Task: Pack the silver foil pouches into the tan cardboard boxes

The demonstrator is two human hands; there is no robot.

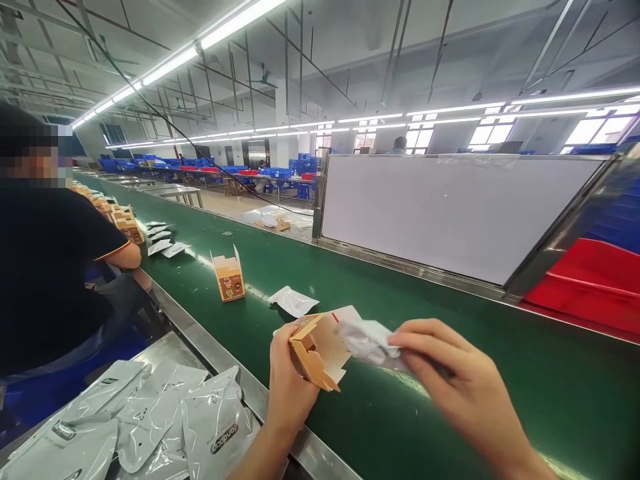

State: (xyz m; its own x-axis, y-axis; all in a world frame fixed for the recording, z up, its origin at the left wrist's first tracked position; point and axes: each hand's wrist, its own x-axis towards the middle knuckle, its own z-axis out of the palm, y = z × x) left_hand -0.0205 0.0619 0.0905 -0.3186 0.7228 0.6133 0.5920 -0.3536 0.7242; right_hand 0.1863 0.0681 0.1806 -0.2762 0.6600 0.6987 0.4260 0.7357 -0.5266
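Observation:
My left hand [290, 380] is wrapped round a small orange-brown cardboard box [317, 350], tilted with its open top and raised flaps toward the right. In my right hand [450, 373], a white plastic pouch [369, 341] is pinched between thumb and fingers. The pouch's near end is at the box's opening; it is slightly blurred. Just beyond the box, a flat white packet [294, 301] lies on the green conveyor belt [400, 413]. Farther left stands another open-topped box [230, 280], upright on the belt.
Silvery printed pouches [150, 413] are heaped on a metal table at lower left. A co-worker in a dark shirt [50, 267] sits at the left beside the belt. Several packets [161, 240] and boxes lie farther along. A white panel [450, 213] and red bin [590, 287] border the far side.

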